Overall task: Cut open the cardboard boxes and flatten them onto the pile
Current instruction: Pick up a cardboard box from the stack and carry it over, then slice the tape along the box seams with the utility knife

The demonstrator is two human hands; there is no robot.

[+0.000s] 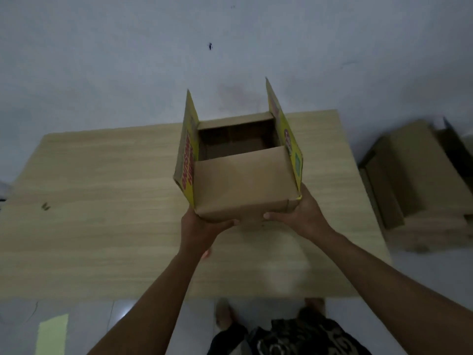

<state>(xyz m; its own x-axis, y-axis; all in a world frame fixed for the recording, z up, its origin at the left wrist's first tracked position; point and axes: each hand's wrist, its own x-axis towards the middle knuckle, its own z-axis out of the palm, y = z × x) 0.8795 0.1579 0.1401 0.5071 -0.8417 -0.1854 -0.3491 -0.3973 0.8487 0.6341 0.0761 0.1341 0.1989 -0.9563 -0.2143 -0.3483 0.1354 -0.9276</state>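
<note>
Both hands gripped the open cardboard box (243, 175) at frame centre, left hand (202, 226) and right hand (302, 216) cupping its near bottom corners above the pale wood-grain table (102, 201), w/ plain brown walls, yellow printed side flaps upright, print too blurred to read, and flattened cardboard pile (419, 180) at right edge, partly cut off.

Pale wood-grain worktop (102, 201) fills the middle, a grey wall (102, 60) behind with a dark speck (210, 46). Yellow-green strip (52, 334) lies on the tiled floor (143, 326).
</note>
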